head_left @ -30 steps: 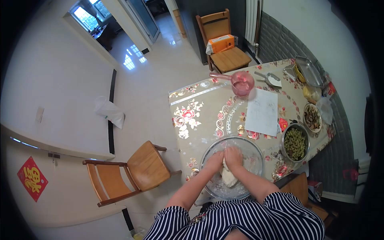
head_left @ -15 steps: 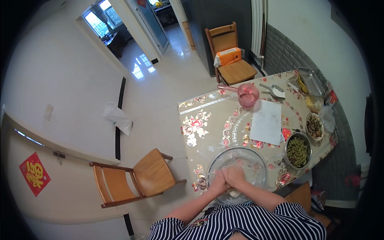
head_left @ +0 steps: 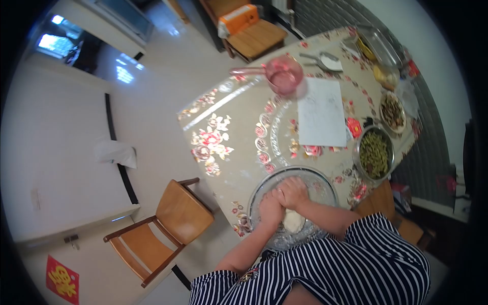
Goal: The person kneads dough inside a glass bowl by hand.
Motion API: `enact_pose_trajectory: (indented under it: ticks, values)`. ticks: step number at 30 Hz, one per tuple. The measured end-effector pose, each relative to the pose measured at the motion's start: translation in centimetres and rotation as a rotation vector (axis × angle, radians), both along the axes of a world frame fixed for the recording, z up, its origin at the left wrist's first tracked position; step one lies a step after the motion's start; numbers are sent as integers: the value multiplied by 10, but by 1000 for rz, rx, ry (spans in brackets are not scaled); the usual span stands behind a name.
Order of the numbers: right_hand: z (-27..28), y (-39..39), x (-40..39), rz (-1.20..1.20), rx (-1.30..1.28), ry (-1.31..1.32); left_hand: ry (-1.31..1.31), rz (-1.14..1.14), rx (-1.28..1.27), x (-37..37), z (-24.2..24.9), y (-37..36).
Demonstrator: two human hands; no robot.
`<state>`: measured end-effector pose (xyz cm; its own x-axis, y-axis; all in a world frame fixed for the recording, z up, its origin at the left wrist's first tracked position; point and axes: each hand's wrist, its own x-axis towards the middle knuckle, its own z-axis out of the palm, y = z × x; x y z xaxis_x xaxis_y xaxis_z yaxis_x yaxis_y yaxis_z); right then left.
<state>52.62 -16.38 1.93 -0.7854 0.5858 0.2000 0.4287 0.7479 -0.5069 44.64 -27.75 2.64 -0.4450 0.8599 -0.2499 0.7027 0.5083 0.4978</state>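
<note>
A pale lump of dough [head_left: 294,222] lies in a large clear bowl [head_left: 331,189] at the table's near edge. My left hand [head_left: 272,207] and my right hand [head_left: 293,192] are pressed together over the far side of the dough. The fingers of both are closed and bear down on it, and they partly cover it. Bits of white flour or dough cling to the bowl's inside.
Beyond the bowl lie a white sheet [head_left: 322,113], a pink ladle-like scoop [head_left: 284,76] and a metal scoop [head_left: 328,62] with white powder. At right stand a bowl of green food [head_left: 375,154] and a plate of brown food [head_left: 392,113]. A wooden chair [head_left: 184,213] stands at left.
My view has tilted down, so the table shows higher up. My joined hands have shifted to the far side of the dough, and more of the dough shows on the near side.
</note>
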Motion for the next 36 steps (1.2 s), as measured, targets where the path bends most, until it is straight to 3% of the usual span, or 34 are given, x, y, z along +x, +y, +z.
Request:
enact_pose_trajectory:
  ticks: [5, 9, 14, 16, 17, 19, 20, 21, 23, 25, 26, 28, 32, 36]
  values:
    - [-8, 14, -8, 59, 63, 152, -2, 82, -75, 0, 5, 10]
    - [-17, 9, -8, -9, 39, 80, -17, 57, -52, -4, 8, 10]
    - [-9, 8, -10, -43, -114, -94, -57, -5, 5, -8, -3, 2]
    - [5, 20, -3, 41, -487, -230, -124, -13, 28, 3, 9, -7]
    - [9, 24, 3, 39, -481, -234, -33, -76, 104, 12, 14, -20]
    - [53, 19, 13, -179, -530, -196, 54, -132, 168, 35, 35, -46]
    - [59, 6, 21, -153, -149, -81, 55, -139, 235, 46, 53, -54]
    - [56, -6, 30, -150, -154, -82, 56, -146, 302, 51, 63, -58]
    - [44, -29, 48, 58, -192, -382, -102, -105, 208, 47, 68, -52]
    - [47, -49, 60, 26, -164, -268, -305, -1, -174, 40, 79, -40]
    - [47, -56, 62, -18, -133, -148, -311, 5, -184, 43, 64, -45]
    - [39, -67, 61, -131, -111, -128, 73, -201, 275, 53, 14, -55]
    - [30, -64, 46, -324, -112, -102, 55, -131, 317, 47, -13, -44]
    - [9, -35, 26, -238, -151, -175, -10, -83, 170, 29, -14, -23]
